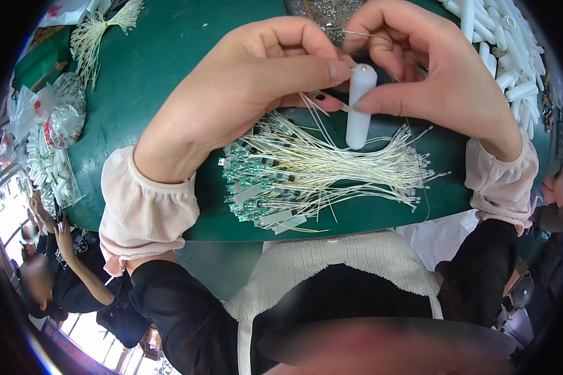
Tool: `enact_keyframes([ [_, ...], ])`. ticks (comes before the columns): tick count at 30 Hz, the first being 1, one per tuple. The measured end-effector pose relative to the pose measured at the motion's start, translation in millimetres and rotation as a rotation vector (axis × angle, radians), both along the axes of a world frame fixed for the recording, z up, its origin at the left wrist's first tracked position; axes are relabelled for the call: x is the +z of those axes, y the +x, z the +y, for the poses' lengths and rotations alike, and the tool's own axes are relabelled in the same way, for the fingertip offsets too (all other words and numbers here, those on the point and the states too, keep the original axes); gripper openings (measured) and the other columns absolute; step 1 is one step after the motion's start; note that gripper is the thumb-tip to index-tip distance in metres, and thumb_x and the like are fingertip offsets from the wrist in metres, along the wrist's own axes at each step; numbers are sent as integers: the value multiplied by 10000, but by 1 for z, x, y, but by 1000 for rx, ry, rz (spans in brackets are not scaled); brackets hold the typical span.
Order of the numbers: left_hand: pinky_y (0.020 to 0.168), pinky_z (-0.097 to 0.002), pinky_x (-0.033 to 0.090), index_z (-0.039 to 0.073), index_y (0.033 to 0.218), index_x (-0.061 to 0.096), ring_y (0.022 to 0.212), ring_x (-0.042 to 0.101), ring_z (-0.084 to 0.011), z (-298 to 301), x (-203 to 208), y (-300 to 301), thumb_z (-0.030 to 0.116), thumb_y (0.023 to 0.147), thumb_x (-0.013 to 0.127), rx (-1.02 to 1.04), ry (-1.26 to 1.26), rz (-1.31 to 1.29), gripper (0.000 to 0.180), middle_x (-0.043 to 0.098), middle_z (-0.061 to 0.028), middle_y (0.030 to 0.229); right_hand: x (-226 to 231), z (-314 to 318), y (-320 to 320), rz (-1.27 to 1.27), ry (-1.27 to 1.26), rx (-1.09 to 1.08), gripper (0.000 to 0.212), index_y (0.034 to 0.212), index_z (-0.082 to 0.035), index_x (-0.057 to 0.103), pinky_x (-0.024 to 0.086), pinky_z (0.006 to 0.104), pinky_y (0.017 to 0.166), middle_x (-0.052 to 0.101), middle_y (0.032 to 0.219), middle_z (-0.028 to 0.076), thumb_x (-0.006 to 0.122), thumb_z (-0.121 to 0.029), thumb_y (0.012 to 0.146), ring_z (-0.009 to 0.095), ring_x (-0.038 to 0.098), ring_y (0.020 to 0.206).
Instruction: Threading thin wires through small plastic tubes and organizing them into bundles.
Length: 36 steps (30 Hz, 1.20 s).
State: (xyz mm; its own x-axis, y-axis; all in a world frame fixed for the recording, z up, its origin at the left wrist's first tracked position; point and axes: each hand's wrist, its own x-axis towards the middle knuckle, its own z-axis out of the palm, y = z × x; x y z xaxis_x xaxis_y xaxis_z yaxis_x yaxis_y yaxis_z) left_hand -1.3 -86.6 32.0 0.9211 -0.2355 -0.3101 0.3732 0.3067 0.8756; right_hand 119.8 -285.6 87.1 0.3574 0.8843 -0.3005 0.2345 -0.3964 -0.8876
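A white plastic tube (358,119) with a rounded top stands nearly upright between my hands. The thumb of my right hand (435,81) presses against its side, and a thin wire (364,34) runs from that hand's curled fingers. My left hand (263,75) is closed in a pinch by the tube's top. White leads (314,107) with a small dark piece come out below its fingers; what the fingertips grip is partly hidden. Just under the hands lies a bundle of pale wires (331,162), with small green circuit boards (250,181) at the left ends.
White tubes (507,44) are heaped at the far right of the green table (150,69). Small metal parts (325,11) lie at the far edge. Another wire bundle (103,31) and plastic bags (62,112) are on the left. A co-worker (75,269) sits at lower left.
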Motion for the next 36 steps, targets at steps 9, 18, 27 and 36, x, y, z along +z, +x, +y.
enact_keyframes([
  [9,897,-321,622,31,992,600,955,690,-127,0,-7,-4,97,1013,627,4,-150,-33,74,655,-35,1002,-4,0,7,248,0,-42,235,1079,1,666,318,225,542,447,677,-59,789,7,879,32,382,602],
  [18,929,-341,622,42,978,603,989,691,-126,-1,-11,-6,141,1036,602,86,-154,-64,115,665,-45,1012,-2,3,6,102,-45,-67,232,1107,16,672,333,207,567,452,697,-78,761,29,892,16,380,614],
  [27,894,-326,618,-4,1023,600,946,718,-188,0,-7,-1,21,1012,618,249,-281,153,32,717,-119,1109,-28,5,3,56,81,-99,185,1089,11,626,330,171,585,478,747,-71,729,-4,936,4,407,645],
  [36,908,-356,616,19,988,605,978,700,-192,6,-20,16,63,1023,608,89,-277,-413,56,703,-119,1116,-40,-10,7,-270,356,-109,105,1016,-3,577,324,168,545,537,827,-34,639,-87,1017,-10,436,650],
])
